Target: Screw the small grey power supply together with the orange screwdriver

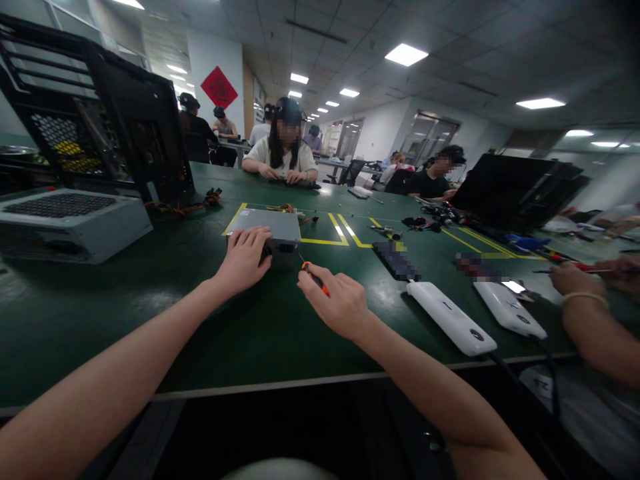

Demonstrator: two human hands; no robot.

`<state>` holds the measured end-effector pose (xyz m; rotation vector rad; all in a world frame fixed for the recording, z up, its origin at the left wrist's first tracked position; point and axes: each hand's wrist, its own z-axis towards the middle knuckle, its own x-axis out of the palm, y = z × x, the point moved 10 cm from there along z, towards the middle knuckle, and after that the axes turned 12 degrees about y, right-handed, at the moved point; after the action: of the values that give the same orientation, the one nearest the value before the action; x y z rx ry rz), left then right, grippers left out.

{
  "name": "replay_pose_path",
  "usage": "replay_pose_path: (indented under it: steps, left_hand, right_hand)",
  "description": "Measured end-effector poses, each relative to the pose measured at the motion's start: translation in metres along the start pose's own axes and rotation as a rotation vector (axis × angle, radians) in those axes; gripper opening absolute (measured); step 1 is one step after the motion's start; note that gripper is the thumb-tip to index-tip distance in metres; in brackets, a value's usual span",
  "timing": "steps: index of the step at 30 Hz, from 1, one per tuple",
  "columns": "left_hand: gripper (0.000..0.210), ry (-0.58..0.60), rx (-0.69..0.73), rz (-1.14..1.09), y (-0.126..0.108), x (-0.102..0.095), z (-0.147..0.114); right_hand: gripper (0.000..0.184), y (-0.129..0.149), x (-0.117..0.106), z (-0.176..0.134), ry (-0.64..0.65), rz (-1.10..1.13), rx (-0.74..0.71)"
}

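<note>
A grey computer power supply unit (273, 223) lies on the green table in front of me, its coloured cables at the far side. My left hand (246, 257) grips its near left part, the fingers over the top edge and the thumb at the near face. A screwdriver (315, 277) with an orange and black handle is held in my right hand (337, 301), fingers closed round the handle. Its thin shaft points up and left to the unit's near right corner; whether the tip touches a screw is too small to tell.
A second power supply (75, 223) and an open black computer case (100, 113) stand at left. White power banks (450, 317) with phones lie at right. A neighbour's hand (580, 283) works at far right. Another person (285, 150) sits opposite. Yellow tape (325, 242) marks the table.
</note>
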<state>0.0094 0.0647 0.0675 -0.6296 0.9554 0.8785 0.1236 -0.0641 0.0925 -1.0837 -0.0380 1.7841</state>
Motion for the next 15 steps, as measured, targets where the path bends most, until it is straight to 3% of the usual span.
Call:
replay_pose_path:
  steps: [4,7,15]
  left_hand:
    - [0.04,-0.001,-0.002,0.028,0.001,0.001,0.0]
    - [0.04,-0.008,0.002,0.034,0.002,0.001,0.0]
    - [0.041,0.001,0.0,0.012,0.001,0.0,-0.001]
  right_hand:
    - [0.019,-0.004,-0.002,0.002,0.011,0.028,0.038]
    - [0.024,0.006,0.003,0.004,0.062,0.03,-0.017]
    - [0.02,0.001,0.004,0.0,0.003,0.041,0.013]
